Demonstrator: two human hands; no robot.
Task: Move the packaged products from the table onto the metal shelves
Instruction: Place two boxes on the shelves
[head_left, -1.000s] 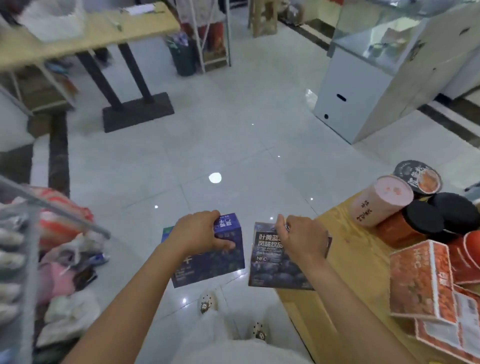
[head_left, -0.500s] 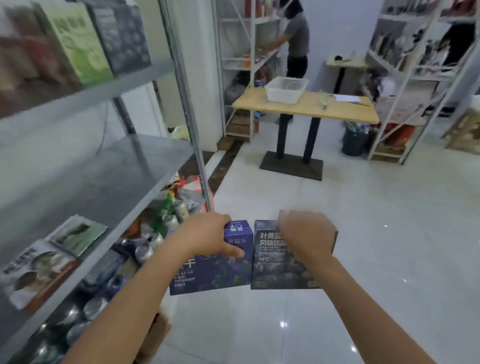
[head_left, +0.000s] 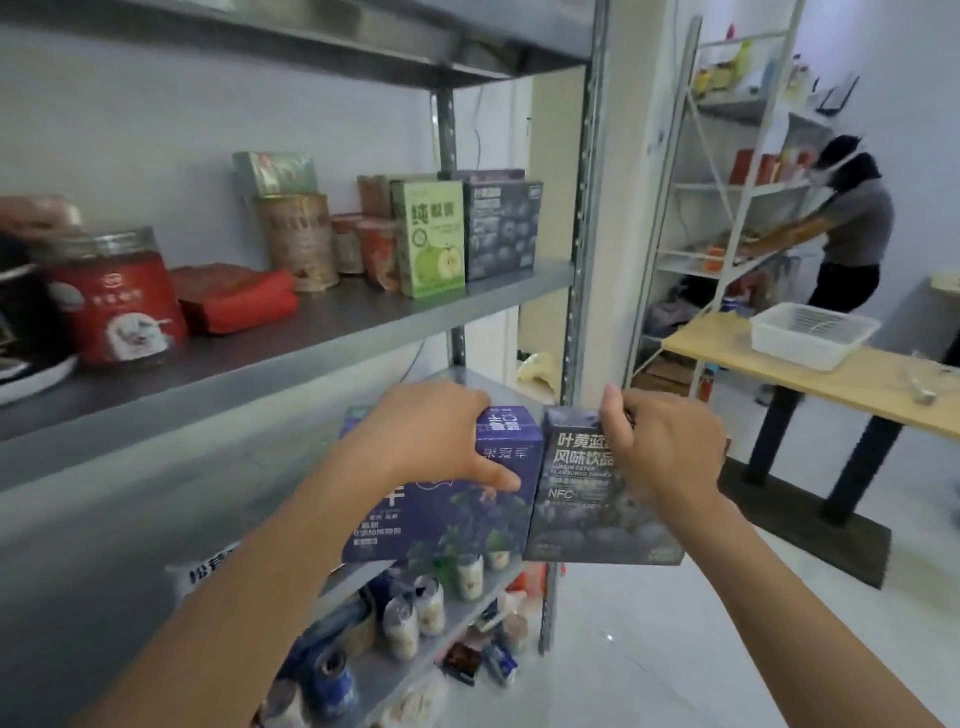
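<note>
My left hand (head_left: 436, 431) grips the top of a purple box (head_left: 447, 514) with white print. My right hand (head_left: 665, 447) grips the top of a dark blueberry drink box (head_left: 582, 514) beside it. Both boxes hang side by side in the air at the right end of the metal shelves (head_left: 311, 332), just in front of the middle shelf (head_left: 156, 493). The upper shelf carries a green apple box (head_left: 428, 239), a dark box (head_left: 501, 228), a red jar (head_left: 117, 296), a red packet (head_left: 234, 296) and tins.
The shelf's upright post (head_left: 584, 208) stands just behind the two boxes. Several cans and bottles (head_left: 415, 618) fill the lower shelf. At the right is a wooden table (head_left: 810, 374) with a white basket (head_left: 810, 335); a person (head_left: 847, 228) works at white racks behind it.
My view has swung from the floor and table to the metal shelves. Both hands kept hold of their boxes and carried them up close to the middle shelf.
</note>
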